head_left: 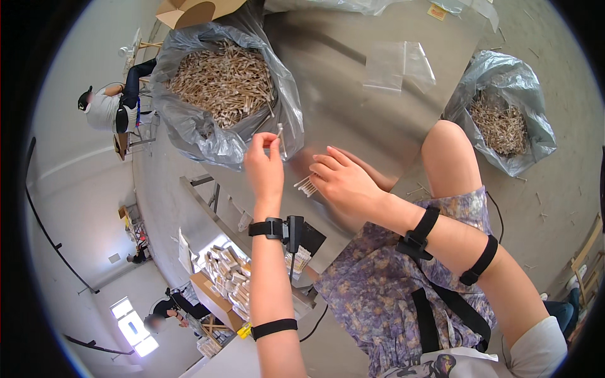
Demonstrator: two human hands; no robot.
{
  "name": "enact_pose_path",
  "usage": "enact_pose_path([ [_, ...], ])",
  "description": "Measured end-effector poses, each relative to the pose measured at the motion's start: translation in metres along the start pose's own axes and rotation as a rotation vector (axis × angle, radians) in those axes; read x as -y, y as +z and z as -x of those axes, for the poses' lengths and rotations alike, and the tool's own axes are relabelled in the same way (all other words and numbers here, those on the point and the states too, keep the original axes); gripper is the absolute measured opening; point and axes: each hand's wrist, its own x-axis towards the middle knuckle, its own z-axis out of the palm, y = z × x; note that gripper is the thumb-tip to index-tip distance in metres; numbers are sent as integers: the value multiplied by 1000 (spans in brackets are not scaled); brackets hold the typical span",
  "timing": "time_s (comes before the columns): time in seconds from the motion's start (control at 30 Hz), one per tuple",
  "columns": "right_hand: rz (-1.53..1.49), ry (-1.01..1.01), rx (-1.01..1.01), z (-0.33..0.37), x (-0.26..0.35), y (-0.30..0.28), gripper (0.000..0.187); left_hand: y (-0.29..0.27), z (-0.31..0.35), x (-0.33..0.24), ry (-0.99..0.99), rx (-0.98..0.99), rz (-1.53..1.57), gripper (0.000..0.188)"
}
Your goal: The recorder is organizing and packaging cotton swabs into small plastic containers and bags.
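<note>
Pinched between the thumb and fingers of my left hand (265,165) is a cotton swab (282,140), held roughly upright beside the rim of a big grey plastic bag (291,104). Loose cotton swabs (220,82) with pale wooden sticks fill that bag. My right hand (345,184), to the right and a little nearer, is closed over a small bunch of cotton swabs (305,186). Their ends stick out to the left from under its fingers. The bunch is low over the shiny metal table (340,88); whether it touches the surface I cannot tell.
Flat clear plastic bags (386,66) lie on the table's far part. Another grey bag (539,107) of swabs stands on the floor at right. Packed swab bundles (230,277) fill a carton at lower left. A cardboard flap (195,11) overhangs the left bag. Other people sit further left.
</note>
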Motion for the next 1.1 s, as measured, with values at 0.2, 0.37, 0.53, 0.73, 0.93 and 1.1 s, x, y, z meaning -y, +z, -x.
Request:
enact_pose_path([
  [0.2,2,-8,36,-1,1,-4,17,13,21,-11,16,106,66,15],
  [0.37,-24,12,100,1,0,-5,27,21,29,-18,-63,77,80,19],
  [0.53,-59,35,170,0,1,-6,36,24,29,-19,-401,98,309,23],
  [0.73,-89,39,134,2,-2,-7,33,17,44,-15,-381,67,92,19],
  [0.93,-139,58,171,-4,1,-11,31,-2,60,-3,-112,248,77,13],
  [1.1,-5,-20,-9,-3,2,-7,27,-13,19,-13,-35,6,107,18],
])
